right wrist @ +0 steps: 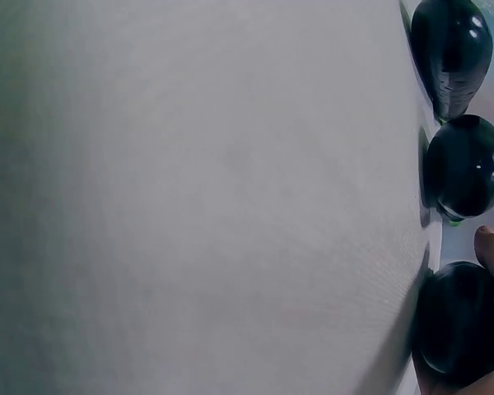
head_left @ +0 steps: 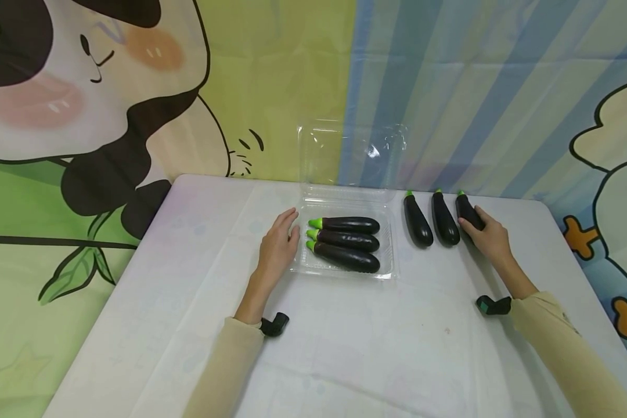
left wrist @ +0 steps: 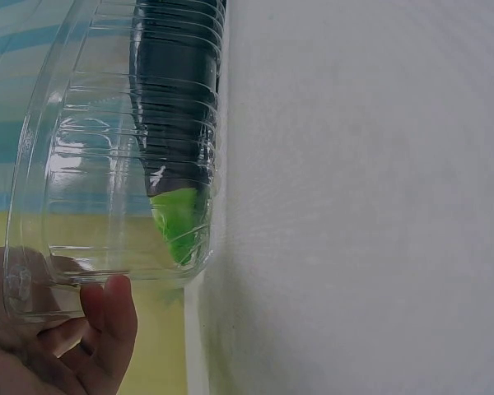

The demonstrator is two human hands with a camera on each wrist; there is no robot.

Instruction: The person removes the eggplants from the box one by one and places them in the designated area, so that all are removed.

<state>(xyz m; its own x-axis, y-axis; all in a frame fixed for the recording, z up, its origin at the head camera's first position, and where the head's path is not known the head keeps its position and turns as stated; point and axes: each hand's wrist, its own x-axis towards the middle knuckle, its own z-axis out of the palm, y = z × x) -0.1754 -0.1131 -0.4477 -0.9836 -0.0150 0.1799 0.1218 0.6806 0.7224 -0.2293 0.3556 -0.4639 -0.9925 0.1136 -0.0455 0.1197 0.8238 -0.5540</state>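
Note:
My left hand (head_left: 278,242) is at the left edge of a clear plastic clamshell box (head_left: 389,273), its fingers fairly straight and touching the rim. In the left wrist view, fingertips (left wrist: 115,309) appear by the box's corner. Three eggplants with green stem ends lie side by side in the box; the nearest is a glossy dark eggplant (head_left: 347,257). At the right, my right hand (head_left: 490,235) grips another eggplant (head_left: 467,210) on the table, thumb on its left side. The right wrist view shows this eggplant (right wrist: 457,325) partly covered by the hand.
Left of the gripped one lie two more eggplants, a middle eggplant (head_left: 444,220) and a left eggplant (head_left: 418,222). The box's transparent lid (head_left: 352,154) stands raised at the back. A white cloth covers the table (head_left: 345,348); a printed curtain (head_left: 282,87) hangs behind it.

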